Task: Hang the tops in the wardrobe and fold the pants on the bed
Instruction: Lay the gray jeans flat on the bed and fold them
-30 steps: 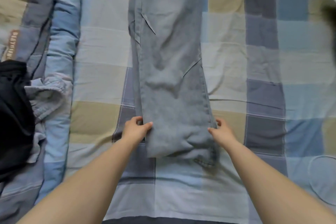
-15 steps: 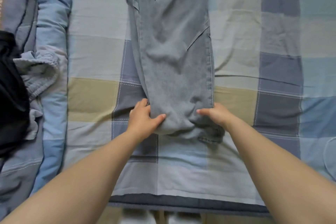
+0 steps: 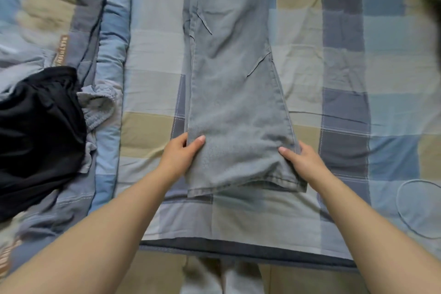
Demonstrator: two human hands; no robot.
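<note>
Our left hand (image 3: 182,155) and right hand (image 3: 301,162) pinch the pants (image 3: 235,93) hem, apparently; legs run straight away from us.

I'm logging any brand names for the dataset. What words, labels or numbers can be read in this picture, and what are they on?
One strip of printed lettering on the tan label sewn to the quilt at the left: too blurred to read.
Jeans, black garment, bedsheet: no text visible.

The grey pants (image 3: 235,93) run off the frame at twelve o'clock, waistband unseen. Each hand's fingers tuck under the leg edges, hidden. A black garment (image 3: 35,131) is cut off at nine o'clock.
</note>
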